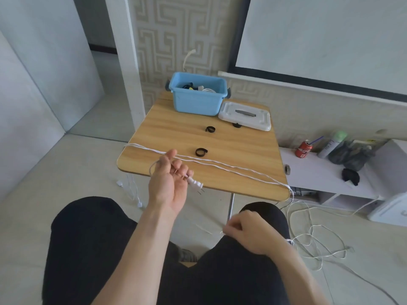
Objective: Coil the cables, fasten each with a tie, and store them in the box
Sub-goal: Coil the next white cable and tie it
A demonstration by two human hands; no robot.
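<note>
A thin white cable (222, 167) lies across the wooden table (231, 146) in two strands and falls off the right edge into loose loops on the floor (317, 245). My left hand (168, 183) is raised palm up at the table's near edge, its fingers curled round the cable's white plug (195, 183). My right hand (253, 234) rests over my right knee and pinches a strand of the cable. Three black ties lie on the table (200, 152), (210, 129), (236, 125). The blue box (198, 102) at the far edge holds coiled cables.
The box's white lid (245, 116) lies right of the box. Another white cable (132, 190) lies on the floor to the left. A low white shelf at the right carries a red can (304, 149), a spray bottle and dark items.
</note>
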